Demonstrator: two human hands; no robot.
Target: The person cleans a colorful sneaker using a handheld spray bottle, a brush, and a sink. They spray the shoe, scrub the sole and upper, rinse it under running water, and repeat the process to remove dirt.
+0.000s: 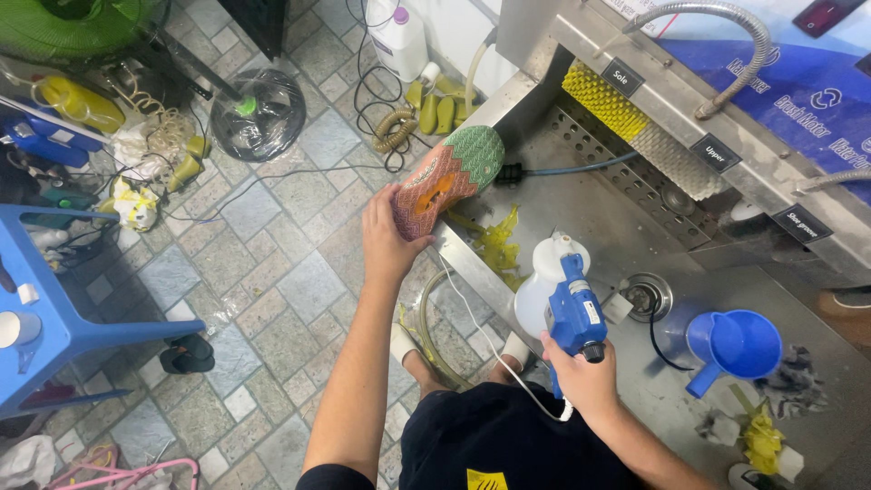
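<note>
My left hand (388, 238) is closed around the heel end of a knit shoe (446, 181) held sole-up over the steel sink's edge (472, 272); it looks light and floppy, so I judge the firmer heel the best grip. My right hand (581, 381) is wrapped on a blue-and-white sprayer (561, 295), likely slippery when wet, while the yellow brush roller (606, 98), blue jug (735, 345) and drain (646, 295) crowd the basin.

Blue jug (733, 345) sat on metal sink (581, 195). Yellow brush (605, 98) hung above. Blue stool (54, 313) stood on tiled floor (272, 263).
</note>
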